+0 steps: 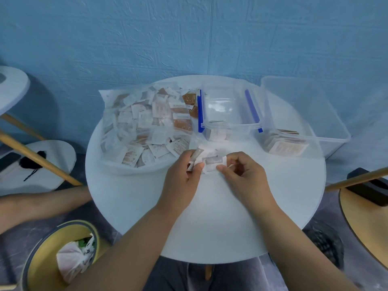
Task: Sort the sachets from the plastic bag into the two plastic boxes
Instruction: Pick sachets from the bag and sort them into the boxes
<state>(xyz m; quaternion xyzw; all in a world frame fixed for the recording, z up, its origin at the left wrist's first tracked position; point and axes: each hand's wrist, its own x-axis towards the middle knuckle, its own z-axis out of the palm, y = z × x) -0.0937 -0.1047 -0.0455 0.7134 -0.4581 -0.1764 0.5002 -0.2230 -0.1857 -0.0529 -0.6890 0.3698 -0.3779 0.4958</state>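
Observation:
A clear plastic bag (117,122) full of white and brown sachets lies on the left half of the round white table (210,227). Over the table's middle, my left hand (182,175) pinches a small bunch of sachets (195,158). My right hand (245,175) pinches one white sachet (213,162) by its right edge, close to the left hand's bunch. A small clear box with blue clips (228,114) stands behind the hands with a few sachets inside. To its right a larger clear box (304,122) holds a stack of sachets (285,143) at its near end.
A yellow bin (52,259) with a crumpled bag stands on the floor at lower left. Wooden legs (37,156) and other round tables sit left and right, and a black object (369,187) lies on the right one. A blue wall is behind.

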